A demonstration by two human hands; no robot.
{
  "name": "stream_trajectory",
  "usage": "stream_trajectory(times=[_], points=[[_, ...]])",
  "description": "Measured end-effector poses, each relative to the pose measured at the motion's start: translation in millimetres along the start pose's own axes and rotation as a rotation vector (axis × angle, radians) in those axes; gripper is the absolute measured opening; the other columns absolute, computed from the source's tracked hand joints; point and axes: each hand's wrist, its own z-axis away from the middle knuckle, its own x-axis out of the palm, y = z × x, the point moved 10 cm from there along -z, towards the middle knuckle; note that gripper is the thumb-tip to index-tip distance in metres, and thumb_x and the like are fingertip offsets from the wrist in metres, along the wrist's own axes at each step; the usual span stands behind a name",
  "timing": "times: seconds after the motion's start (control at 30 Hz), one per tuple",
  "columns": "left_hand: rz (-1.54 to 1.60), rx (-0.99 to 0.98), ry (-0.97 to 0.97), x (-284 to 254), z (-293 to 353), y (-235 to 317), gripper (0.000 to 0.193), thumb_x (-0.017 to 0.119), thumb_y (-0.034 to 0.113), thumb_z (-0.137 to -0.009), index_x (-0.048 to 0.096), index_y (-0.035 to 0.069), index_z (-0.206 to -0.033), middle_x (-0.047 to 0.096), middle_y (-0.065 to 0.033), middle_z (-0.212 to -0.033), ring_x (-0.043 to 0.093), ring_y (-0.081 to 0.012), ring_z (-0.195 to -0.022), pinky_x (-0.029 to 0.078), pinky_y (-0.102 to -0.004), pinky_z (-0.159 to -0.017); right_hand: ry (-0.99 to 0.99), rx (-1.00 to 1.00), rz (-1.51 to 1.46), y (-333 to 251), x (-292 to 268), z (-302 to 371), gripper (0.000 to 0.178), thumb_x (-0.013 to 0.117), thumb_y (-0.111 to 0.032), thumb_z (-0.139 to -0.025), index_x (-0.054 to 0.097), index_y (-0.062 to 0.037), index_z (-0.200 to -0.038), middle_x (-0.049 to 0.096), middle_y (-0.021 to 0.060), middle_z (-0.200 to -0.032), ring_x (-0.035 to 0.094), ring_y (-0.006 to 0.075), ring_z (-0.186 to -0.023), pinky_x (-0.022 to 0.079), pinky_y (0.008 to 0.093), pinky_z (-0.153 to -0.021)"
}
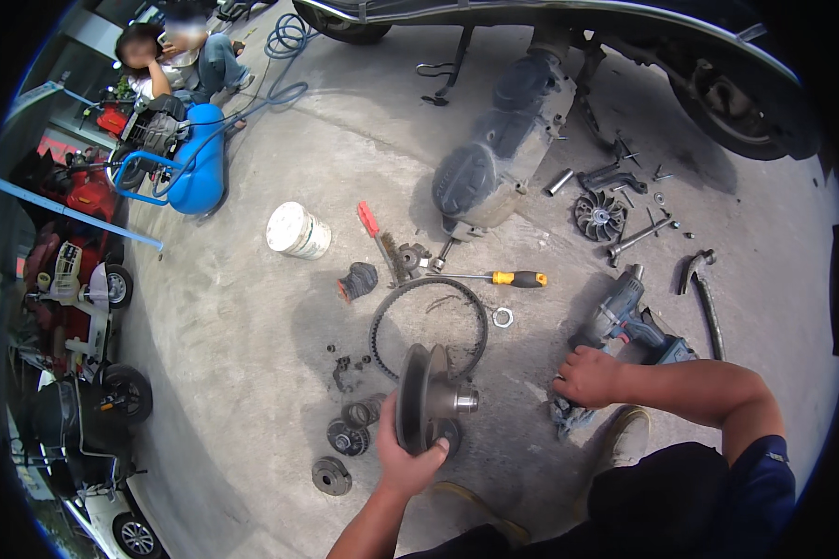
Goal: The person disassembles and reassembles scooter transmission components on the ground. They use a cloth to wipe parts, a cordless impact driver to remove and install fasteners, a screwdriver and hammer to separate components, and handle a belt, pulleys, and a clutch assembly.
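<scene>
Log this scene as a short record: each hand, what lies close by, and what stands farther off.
Left hand: holds a grooved metal pulley, raised on edge
Right hand: at a grey cloth; firmness of grip unclear
Beside right hand: cordless power wrench
Beyond pulley: toothed belt lying as a loop
Right of belt: large nut
Screwdriver: yellow and black handle, pointing right
Farther off: white bucket, blue air tank
Surface: concrete floor
</scene>
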Motion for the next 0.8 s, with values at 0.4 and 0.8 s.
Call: stream_trajectory(times=[0.4,0.8], points=[[0.643,-0.274,0.019,3,-4,-33,0.056,0.062,0.004,-0.082,0.055,-0.007,-0.136,0.066,-0.0187,-0.130,0.066,-0.0301,-0.121,0.050,-0.0423,-0.108,0.303,0.352,-1.038,47,-59,-6,0.023,0.071,-0.016,-0.092,0.055,-0.0014,-0.100,0.064,0.0167,-0.085,0.064,0.0331,-0.080,0.050,0.0446,-0.073],[0.631,-0.456,-0.118,25,-1,-53,0.057,0.063,0.019,-0.092,0.052,-0.008,-0.140,0.066,-0.0189,-0.130,0.067,-0.0291,-0.117,0.053,-0.0422,-0.104,0.573,-0.399,-0.823,-17,-207,-43,0.035,0.073,-0.003,-0.089,0.072,-0.0106,-0.123,0.068,0.0108,-0.118,0.063,0.0330,-0.110,0.051,0.0432,-0.093]])
